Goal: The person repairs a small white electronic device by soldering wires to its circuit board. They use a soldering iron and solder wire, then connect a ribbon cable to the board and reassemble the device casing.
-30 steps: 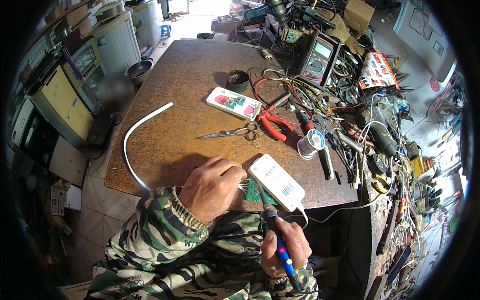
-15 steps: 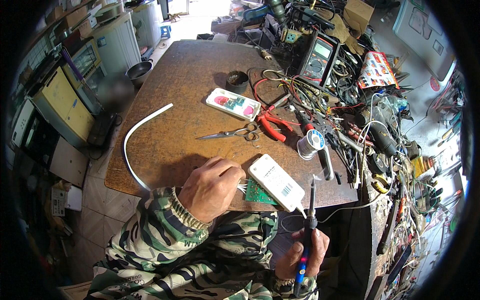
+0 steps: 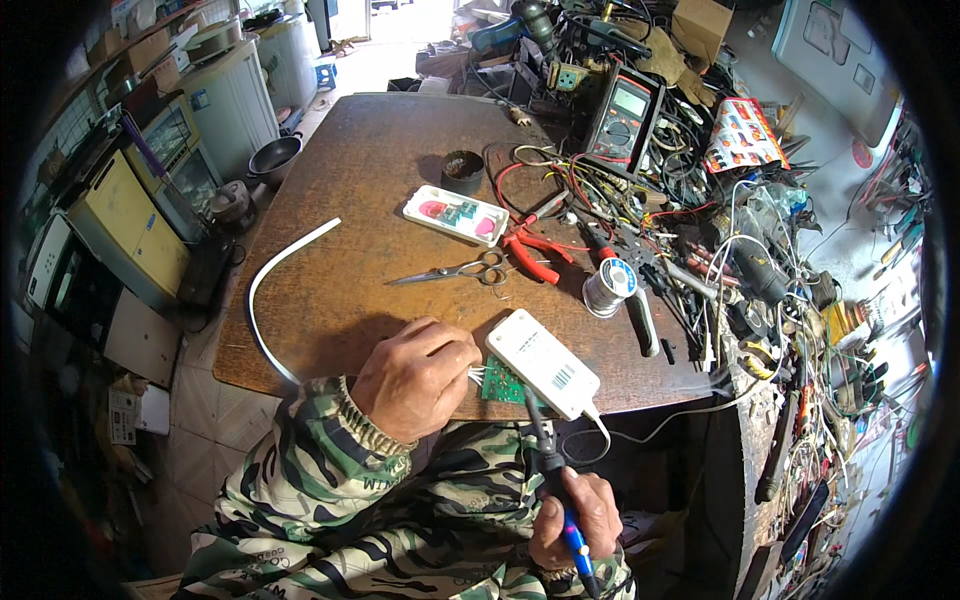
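Note:
My left hand [image 3: 410, 380] rests curled on the wooden table, pinching thin white wires [image 3: 478, 373] at the left edge of a green circuit board [image 3: 502, 390]; its fingertips are partly hidden. My right hand [image 3: 575, 515] grips a soldering iron [image 3: 547, 450] with a black and blue handle, its tip at the board's lower right. A white plastic case [image 3: 545, 365] with a cord lies over part of the board. Beyond it are a solder spool [image 3: 605, 295], scissors [image 3: 445, 272], red-handled pliers [image 3: 535, 255] and an open white casing [image 3: 455, 215].
Tangled cables [image 3: 700, 250], a multimeter [image 3: 615, 120] and tools crowd the table's right side. A black cup [image 3: 462, 175] stands toward the back. A white strip [image 3: 260, 305] lies on the left of the wooden table [image 3: 340, 150]. A pan [image 3: 275, 155] and appliances stand beyond.
Half a second ago the iron was raised and farther right; it has swung back left and down to the board. My left hand stays about in place. The view has shifted slightly.

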A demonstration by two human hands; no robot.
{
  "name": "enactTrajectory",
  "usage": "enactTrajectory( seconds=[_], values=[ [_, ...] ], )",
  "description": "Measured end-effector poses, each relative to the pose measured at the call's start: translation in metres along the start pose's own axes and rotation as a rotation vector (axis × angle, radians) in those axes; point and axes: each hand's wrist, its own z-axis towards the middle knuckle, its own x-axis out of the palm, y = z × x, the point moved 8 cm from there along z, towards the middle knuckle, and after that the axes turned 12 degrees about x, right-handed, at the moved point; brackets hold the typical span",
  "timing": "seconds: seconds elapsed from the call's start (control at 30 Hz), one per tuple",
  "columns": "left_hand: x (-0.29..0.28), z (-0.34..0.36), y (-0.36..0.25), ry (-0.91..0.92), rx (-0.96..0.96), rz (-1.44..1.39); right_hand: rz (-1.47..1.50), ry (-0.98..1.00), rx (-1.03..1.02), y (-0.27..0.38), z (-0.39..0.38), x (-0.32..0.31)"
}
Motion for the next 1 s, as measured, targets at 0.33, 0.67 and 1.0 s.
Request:
enactTrajectory(
  seconds=[0.33, 0.67, 1.0],
  values=[
    [-0.002, -0.002, -0.002, -0.006, -0.001, 0.013, -0.064, 0.104, -0.029, 0.008, 0.020, 0.021],
    [-0.003, -0.002, -0.001, -0.013, -0.009, 0.005, -0.078, 0.138, -0.030, 0.009, 0.023, 0.028],
    [-0.001, -0.003, 0.000, -0.013, -0.001, 0.006, -0.090, 0.142, -0.026, 0.008, 0.022, 0.029]
  ],
)
